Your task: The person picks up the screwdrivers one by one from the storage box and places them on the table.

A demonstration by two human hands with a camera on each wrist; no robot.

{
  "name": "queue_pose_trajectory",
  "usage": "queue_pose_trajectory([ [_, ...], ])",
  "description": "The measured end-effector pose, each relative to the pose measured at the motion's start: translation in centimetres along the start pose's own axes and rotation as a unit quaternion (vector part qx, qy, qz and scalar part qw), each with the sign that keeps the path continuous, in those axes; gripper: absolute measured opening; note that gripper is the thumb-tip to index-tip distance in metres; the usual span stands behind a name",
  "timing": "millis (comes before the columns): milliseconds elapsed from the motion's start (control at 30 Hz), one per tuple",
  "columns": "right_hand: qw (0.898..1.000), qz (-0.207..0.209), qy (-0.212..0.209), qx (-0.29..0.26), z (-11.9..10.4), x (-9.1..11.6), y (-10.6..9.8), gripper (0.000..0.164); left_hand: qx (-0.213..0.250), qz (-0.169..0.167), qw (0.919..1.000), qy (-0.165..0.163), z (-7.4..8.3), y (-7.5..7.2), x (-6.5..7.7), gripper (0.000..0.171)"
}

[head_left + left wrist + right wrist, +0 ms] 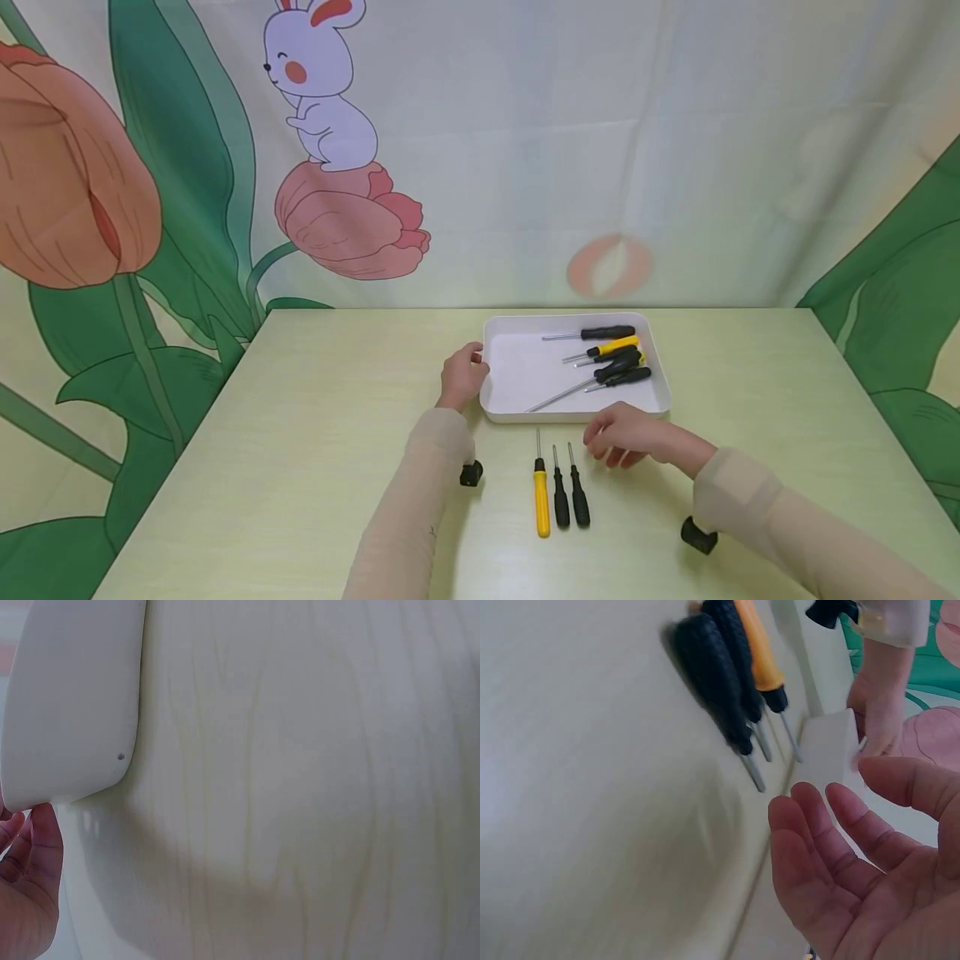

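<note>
My left hand grips the left rim of a white tray, its thumb against the outer wall in the left wrist view. Several screwdrivers lie in the tray's right half, most black-handled, with a yellow-and-black one among them. My right hand hovers at the tray's front right, fingers loosely bent and holding nothing. Just left of it, three screwdrivers lie side by side on the table, tips toward the tray: one yellow and two black. The right wrist view shows the right palm facing the camera.
The pale wood-grain table ends at a back edge close behind the tray. Beyond it hangs a curtain printed with a rabbit, tulips and leaves. A small black camera block sits by the left wrist, another by the right.
</note>
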State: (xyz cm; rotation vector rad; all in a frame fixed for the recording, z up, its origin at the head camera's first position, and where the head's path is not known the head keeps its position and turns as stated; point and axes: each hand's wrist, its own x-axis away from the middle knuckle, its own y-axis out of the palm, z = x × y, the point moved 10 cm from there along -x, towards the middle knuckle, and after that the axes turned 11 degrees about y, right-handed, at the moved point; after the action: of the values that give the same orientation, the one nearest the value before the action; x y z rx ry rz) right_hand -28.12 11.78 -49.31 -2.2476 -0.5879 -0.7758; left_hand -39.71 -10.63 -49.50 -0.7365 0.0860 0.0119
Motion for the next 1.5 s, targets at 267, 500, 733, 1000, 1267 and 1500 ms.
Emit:
queue_pose_trajectory([
  [267, 1.000, 0.011, -0.018, -0.014, -1.0, 0.1, -2.0, 0.025, 0.002, 0.002, 1.0000, -0.006, -0.2, 0.0, 0.0, 0.038],
  [500, 0.998, 0.031, -0.050, -0.034, -1.7, 0.0, -3.5, 0.026, 0.002, 0.005, 1.0000, -0.007, -0.1, 0.0, -0.1, 0.038],
  [733, 0.993, 0.093, -0.070, -0.017, -1.9, -0.6, -5.5, 0.026, -0.001, 0.003, 1.0000, -0.003, -0.3, 0.1, -0.1, 0.038],
  [1000, 0.978, 0.162, -0.120, 0.055, -2.3, -1.6, -7.2, 0.022, -0.003, 0.003, 1.0000, 0.000, -0.3, 0.0, -0.1, 0.037],
  [1267, 0.944, 0.237, -0.143, 0.176, -2.2, -2.9, -7.5, 0.020, 0.010, -0.007, 0.9997, -0.021, -1.2, 0.6, -0.7, 0.038],
  [1500, 0.931, 0.257, -0.127, 0.225, -1.7, -3.8, -7.8, 0.031, 0.003, -0.002, 0.9999, -0.010, -2.4, 1.3, -1.7, 0.038],
])
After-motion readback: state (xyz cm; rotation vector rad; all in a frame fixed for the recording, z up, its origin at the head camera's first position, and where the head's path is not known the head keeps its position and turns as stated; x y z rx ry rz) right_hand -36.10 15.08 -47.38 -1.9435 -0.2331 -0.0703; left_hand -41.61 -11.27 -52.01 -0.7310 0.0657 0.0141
